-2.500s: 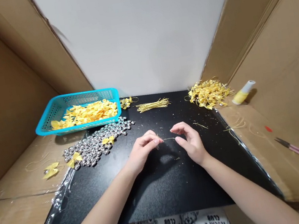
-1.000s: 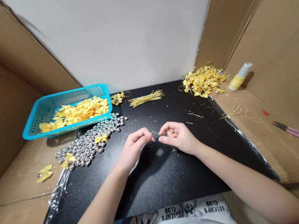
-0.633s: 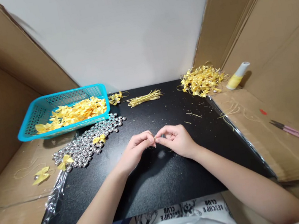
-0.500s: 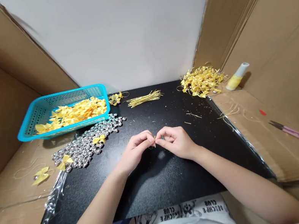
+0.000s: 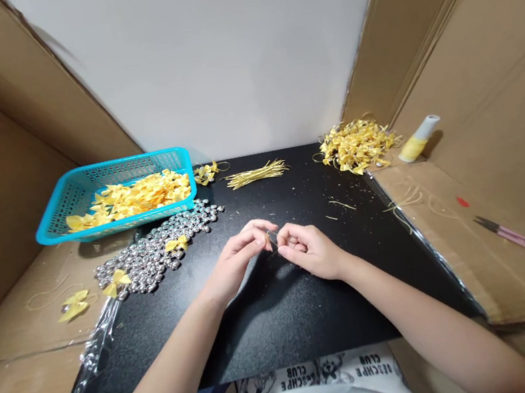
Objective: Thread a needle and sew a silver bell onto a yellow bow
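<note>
Head view, looking down over a black surface (image 5: 273, 316) boxed in by cardboard walls with a white panel at the back. Both hands meet near the middle of it. The left hand (image 5: 238, 262) has its thumb and forefinger pinched together, the other fingers curled loosely behind, and the right hand (image 5: 310, 249) is pinched the same way, facing it. Between the two sets of fingertips is a short piece of thin gold wire (image 5: 273, 240), held just above the surface; it is too fine to tell how it is bent or exactly which fingers grip which end.

To the left of the hands, a heap of small silver beads (image 5: 160, 248) spreads across the surface edge onto clear plastic wrap, with two yellow ribbon bows (image 5: 177, 243) lying on top of it. Beyond that sits a turquoise plastic basket (image 5: 88, 186) filled with more yellow bows. Another bow (image 5: 73, 306) lies apart on the cardboard at far left.

At the back of the surface lies a bundle of gold wire lengths (image 5: 256, 173), and at the back right corner a tangled pile of yellow bows with gold loops (image 5: 358, 144). Just beside that pile, on the cardboard, a small yellow bottle with a white cap (image 5: 418, 140) lies tilted. Farther right, pink-handled snips (image 5: 516, 238) rest on the cardboard, well apart from the hands.
</note>
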Action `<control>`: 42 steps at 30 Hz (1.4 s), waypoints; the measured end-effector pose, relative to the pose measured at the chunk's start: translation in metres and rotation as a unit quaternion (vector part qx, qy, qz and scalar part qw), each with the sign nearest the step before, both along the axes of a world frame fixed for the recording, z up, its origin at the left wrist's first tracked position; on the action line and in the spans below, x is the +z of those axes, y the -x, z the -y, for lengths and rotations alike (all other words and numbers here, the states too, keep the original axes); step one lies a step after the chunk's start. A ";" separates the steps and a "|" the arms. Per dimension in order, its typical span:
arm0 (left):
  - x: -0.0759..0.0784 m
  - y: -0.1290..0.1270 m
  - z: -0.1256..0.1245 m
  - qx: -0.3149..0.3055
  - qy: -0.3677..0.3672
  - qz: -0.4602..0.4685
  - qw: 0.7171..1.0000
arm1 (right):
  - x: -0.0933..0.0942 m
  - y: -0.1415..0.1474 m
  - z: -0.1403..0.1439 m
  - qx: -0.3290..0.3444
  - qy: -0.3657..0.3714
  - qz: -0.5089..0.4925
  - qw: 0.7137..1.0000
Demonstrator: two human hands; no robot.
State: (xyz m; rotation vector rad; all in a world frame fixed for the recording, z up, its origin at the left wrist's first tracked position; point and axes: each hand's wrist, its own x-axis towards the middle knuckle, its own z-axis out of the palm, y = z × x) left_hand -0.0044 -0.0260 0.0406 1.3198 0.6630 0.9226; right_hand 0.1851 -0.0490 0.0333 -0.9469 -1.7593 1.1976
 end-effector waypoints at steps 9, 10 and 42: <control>-0.001 -0.002 0.001 -0.004 0.074 0.108 0.991 | -0.002 -0.003 -0.002 0.017 0.020 0.037 0.999; 0.000 -0.001 0.001 -0.002 0.080 0.116 0.990 | -0.002 -0.004 -0.002 0.020 0.024 0.046 0.998; 0.017 0.008 -0.004 0.079 -0.199 -0.227 0.950 | 0.006 -0.035 -0.015 -0.053 0.036 -0.217 0.974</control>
